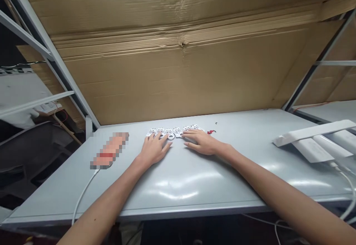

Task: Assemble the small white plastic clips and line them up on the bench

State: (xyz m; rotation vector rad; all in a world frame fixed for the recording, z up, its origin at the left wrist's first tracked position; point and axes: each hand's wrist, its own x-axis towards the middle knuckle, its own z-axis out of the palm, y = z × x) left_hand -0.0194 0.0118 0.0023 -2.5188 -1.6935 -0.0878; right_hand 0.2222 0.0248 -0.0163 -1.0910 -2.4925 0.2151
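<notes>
Several small white pieces lie in a row on the grey shelf top. They have dark dots on top, and at least one has a ring-shaped end. My left hand rests with spread fingers, the tips touching or just over the left part of the row. Palm down, my right hand reaches its outstretched fingers over the right part, hiding some of those pieces. Neither hand grips anything that I can see. Beyond the right hand is a small cluster of red bits, too small to make out.
A phone-like device with a blurred-out screen lies at the left, a white cable running off the front edge. A white power strip with plugged-in adapters stands at the right. Cardboard closes the back between metal posts.
</notes>
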